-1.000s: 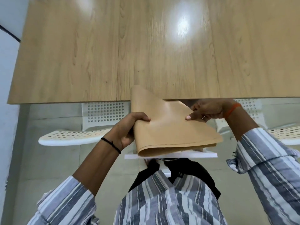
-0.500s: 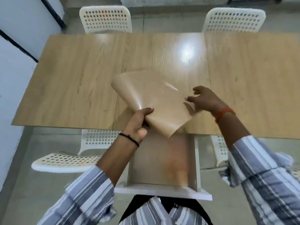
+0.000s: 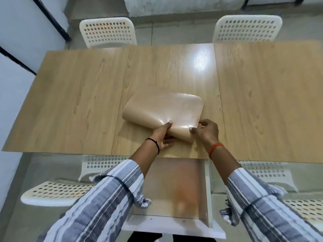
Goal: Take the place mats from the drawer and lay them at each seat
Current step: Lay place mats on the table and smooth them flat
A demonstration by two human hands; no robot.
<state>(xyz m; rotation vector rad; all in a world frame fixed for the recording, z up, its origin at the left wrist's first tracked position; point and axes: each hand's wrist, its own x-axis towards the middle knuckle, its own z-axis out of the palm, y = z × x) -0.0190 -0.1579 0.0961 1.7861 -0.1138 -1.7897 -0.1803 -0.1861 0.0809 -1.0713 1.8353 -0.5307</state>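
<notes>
A folded stack of glossy tan place mats lies on the wooden table, near its front edge at the middle. My left hand grips the stack's near edge, thumb on top and fingers beneath. My right hand pinches the near right corner of the stack. Below the table edge the white drawer stands pulled out; its pale floor shows, with my left sleeve hiding its left part.
Two white perforated chairs stand at the table's far side. Two more flank the drawer on my side. A white wall with black strips runs along the left.
The mats have come up out of the drawer and now lie down on the table. My right hand has moved onto their near right corner. The view has tilted up.
</notes>
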